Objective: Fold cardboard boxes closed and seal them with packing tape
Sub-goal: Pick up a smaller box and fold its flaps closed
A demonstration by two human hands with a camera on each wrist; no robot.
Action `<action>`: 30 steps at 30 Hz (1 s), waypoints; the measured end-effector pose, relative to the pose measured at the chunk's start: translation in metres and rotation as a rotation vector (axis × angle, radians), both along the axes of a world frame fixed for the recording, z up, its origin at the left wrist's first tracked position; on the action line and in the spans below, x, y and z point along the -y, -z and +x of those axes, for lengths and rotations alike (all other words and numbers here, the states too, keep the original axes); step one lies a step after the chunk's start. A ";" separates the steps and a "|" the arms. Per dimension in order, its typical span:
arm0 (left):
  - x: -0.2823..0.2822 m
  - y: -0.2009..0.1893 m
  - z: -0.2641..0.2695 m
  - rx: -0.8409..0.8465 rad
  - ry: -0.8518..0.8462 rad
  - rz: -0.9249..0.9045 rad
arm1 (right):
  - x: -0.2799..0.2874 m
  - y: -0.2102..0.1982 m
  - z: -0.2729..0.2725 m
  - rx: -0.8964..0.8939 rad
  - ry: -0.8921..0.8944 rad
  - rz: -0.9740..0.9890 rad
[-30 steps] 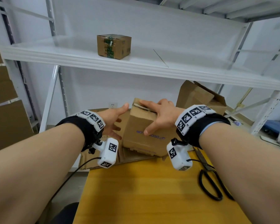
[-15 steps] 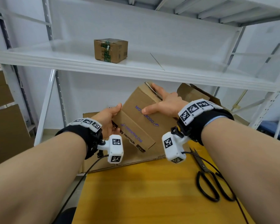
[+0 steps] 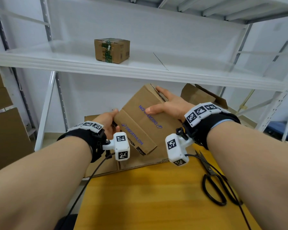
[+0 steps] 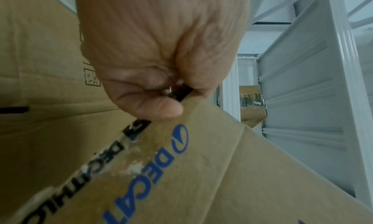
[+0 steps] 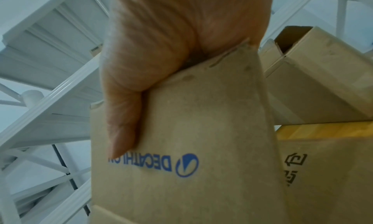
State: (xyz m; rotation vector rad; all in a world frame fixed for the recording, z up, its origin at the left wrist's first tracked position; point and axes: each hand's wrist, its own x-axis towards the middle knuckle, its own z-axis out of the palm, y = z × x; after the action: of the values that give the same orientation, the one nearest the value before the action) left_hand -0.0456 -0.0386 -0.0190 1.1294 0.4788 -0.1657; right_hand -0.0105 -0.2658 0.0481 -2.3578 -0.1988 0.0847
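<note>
A brown cardboard box (image 3: 140,120) with blue lettering is lifted and tilted above the far end of the yellow table (image 3: 156,196). My left hand (image 3: 111,121) grips its lower left edge, thumb on the printed face (image 4: 161,109). My right hand (image 3: 166,105) holds the upper right corner, thumb across the front (image 5: 121,128), fingers hidden behind. The same box (image 4: 201,171) fills the left wrist view, and the box (image 5: 191,147) fills most of the right wrist view. No tape roll is in view.
A small taped box (image 3: 111,50) sits on the white shelf (image 3: 140,72) above. Flat cardboard (image 3: 106,166) lies at the table's far edge, an open box (image 3: 203,97) stands behind on the right. Black scissors (image 3: 213,185) lie at the right of the table.
Both hands raised the box off the flat cardboard and tipped it, so its right corner now points up toward the shelf. The grip stays the same.
</note>
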 end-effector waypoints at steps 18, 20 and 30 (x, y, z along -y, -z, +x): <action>-0.015 -0.004 0.002 0.241 0.146 -0.111 | 0.008 -0.005 -0.005 -0.042 -0.206 0.093; -0.015 -0.002 0.000 0.261 0.128 -0.135 | 0.004 -0.006 -0.004 -0.028 -0.222 0.104; -0.004 -0.005 -0.006 0.115 0.062 -0.045 | -0.016 -0.008 0.003 0.166 -0.221 0.031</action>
State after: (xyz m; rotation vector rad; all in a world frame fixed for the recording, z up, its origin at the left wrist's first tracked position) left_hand -0.0520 -0.0346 -0.0145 1.1042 0.3367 -0.1642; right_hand -0.0074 -0.2496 0.0561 -2.3050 -0.5380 -0.0077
